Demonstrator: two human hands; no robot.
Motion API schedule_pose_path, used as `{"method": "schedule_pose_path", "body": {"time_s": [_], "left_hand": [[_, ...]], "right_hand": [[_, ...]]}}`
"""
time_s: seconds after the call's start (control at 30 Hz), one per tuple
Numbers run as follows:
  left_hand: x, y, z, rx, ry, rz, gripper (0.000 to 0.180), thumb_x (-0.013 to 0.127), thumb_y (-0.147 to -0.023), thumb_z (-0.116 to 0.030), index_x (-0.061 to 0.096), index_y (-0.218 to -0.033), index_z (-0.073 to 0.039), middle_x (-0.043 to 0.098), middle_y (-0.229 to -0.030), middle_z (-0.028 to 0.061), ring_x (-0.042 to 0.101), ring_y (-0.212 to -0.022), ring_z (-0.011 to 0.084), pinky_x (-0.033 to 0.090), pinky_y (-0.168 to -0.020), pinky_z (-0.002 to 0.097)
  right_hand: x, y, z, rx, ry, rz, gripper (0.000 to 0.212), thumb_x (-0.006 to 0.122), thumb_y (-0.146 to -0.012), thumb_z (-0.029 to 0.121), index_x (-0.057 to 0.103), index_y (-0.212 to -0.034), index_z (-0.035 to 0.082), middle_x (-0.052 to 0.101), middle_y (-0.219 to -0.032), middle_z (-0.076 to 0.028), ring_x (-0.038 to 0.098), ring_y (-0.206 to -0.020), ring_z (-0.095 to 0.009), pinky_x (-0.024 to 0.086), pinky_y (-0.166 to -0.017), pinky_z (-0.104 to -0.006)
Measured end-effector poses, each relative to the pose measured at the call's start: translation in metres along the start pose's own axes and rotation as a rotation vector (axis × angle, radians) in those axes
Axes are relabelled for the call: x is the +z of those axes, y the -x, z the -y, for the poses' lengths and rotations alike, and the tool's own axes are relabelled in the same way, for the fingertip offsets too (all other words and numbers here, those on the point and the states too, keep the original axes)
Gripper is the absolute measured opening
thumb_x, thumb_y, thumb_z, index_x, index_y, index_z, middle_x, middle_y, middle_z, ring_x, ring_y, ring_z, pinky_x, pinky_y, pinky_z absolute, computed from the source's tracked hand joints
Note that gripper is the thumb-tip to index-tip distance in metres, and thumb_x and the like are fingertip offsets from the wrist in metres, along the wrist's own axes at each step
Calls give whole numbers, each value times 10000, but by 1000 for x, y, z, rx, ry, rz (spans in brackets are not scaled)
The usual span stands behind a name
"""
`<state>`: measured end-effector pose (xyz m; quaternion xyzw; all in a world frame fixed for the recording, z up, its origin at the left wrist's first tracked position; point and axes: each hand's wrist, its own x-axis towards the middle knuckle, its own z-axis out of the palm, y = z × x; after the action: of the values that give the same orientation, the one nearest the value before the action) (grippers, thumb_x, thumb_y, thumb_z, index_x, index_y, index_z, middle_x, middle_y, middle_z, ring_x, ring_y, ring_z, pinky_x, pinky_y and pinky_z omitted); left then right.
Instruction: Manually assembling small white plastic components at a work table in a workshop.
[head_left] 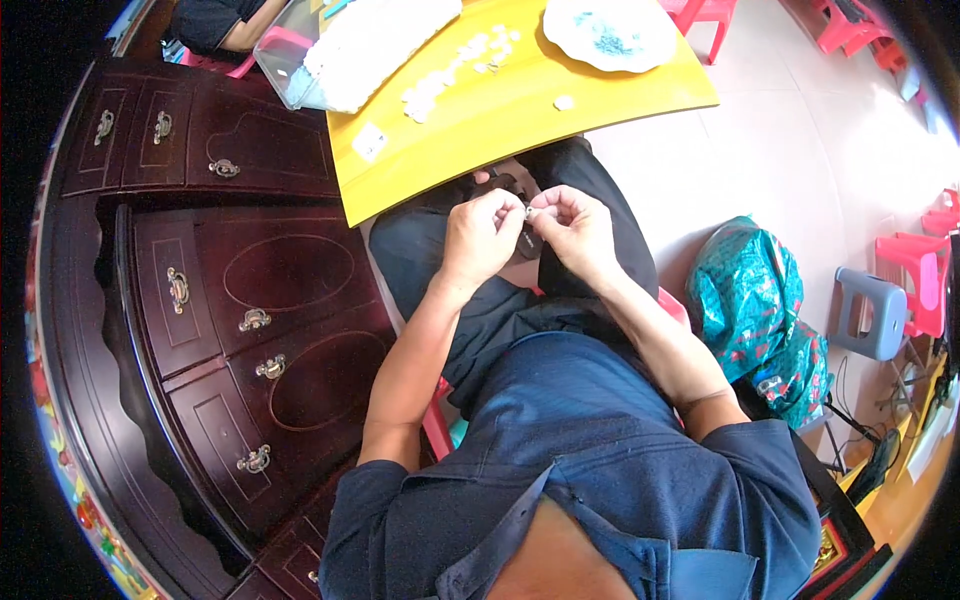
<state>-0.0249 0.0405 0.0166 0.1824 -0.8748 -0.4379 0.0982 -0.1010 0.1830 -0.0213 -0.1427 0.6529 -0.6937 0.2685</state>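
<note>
My left hand (482,236) and my right hand (580,230) meet above my lap, just short of the yellow table's near edge. Thumb and fingers of both are pinched together around a small pale piece (529,211), too small to name. On the yellow table (540,125) beyond them lie several small white pieces (425,95) in a loose trail. A single white piece (564,102) sits apart, nearer the edge. Farther right on the table is a white scalloped plate (655,45) with bluish bits in it.
A large white heap (385,50) and a clear plastic box (270,62) occupy the table's left end, near a small white square (368,142). Dark wooden drawers (290,270) stand close on my left. Right of me are a green bag (745,285) and a grey-blue stool (872,312). Another person's arm (250,28) shows far left.
</note>
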Motion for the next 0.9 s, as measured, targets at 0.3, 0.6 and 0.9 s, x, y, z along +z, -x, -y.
{"method": "schedule_pose_path", "body": {"time_s": [0.3, 0.6, 0.9], "left_hand": [[-2, 1, -3, -71, 126, 26, 91, 653, -910, -85, 703, -901, -9, 687, -731, 21, 628, -676, 60, 510, -639, 229], [-6, 1, 2, -61, 162, 56, 93, 645, -914, -72, 705, -909, -1, 681, -743, 14, 618, -684, 55, 493, -632, 219], [-17, -9, -5, -198, 363, 206, 108, 645, -917, -80, 723, -938, -9, 687, -779, 11, 626, -719, 64, 494, -654, 205]], "right_hand": [[0, -1, -3, 111, -223, 34, 85, 730, -857, 62, 704, -928, 23, 685, -739, 16, 584, -647, -24, 483, -609, -196], [0, -1, 0, 122, -248, 57, 73, 703, -871, 41, 691, -939, 17, 688, -751, -4, 603, -644, -45, 478, -591, -200], [-4, -4, 4, 123, -285, 90, 77, 704, -871, 44, 686, -940, 17, 682, -747, -3, 594, -638, -44, 473, -587, -195]]}}
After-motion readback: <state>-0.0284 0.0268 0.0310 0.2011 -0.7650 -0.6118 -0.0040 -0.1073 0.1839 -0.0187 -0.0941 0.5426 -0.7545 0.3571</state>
